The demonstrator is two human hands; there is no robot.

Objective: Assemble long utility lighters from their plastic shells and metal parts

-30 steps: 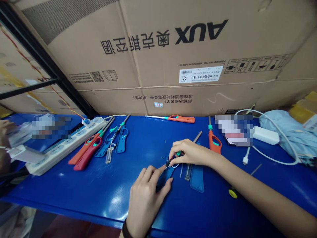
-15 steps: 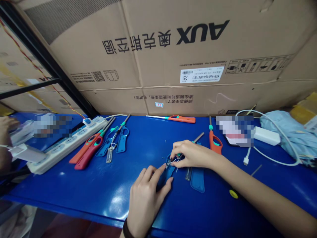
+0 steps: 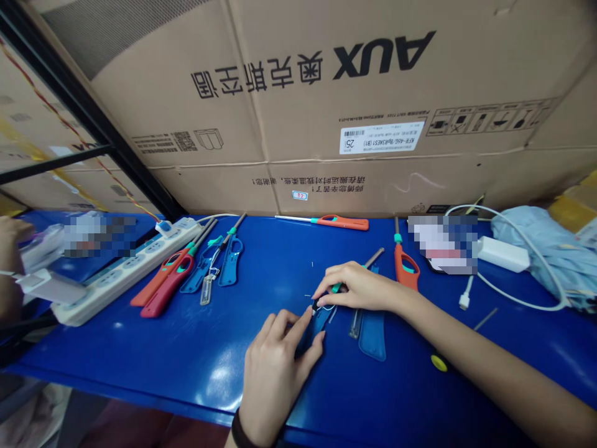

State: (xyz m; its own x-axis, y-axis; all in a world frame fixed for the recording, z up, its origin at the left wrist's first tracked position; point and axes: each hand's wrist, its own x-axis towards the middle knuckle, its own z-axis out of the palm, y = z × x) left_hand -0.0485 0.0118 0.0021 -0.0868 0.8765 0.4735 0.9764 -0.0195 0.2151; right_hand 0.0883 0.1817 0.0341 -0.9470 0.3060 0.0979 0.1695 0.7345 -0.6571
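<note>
My left hand [image 3: 275,373] lies at the lower middle of the blue table [image 3: 153,348], its fingers pressed on a dark blue plastic sheath [image 3: 313,330]. Just above, my right hand [image 3: 354,287] pinches a small black-tipped tool [image 3: 317,305] with a teal part showing between the fingers. A thin white wire loop [image 3: 329,307] sits by the tip, touching the sheath or nearly so. The fingertips of both hands almost meet there. To the right of the sheath lie a second blue sheath [image 3: 372,336] and a narrow metal-and-clear piece [image 3: 356,323].
Red and orange lighters [image 3: 168,277] and blue sheaths [image 3: 231,264] lie left, beside a white power strip [image 3: 125,274]. Another orange lighter [image 3: 405,267] stands right. A co-worker's hand [image 3: 9,239] shows far left. A large cardboard box [image 3: 326,112] backs the table.
My left fingers have moved up toward the black tool tip. The right hand has shifted slightly, keeping the tool. The view has drifted a little.
</note>
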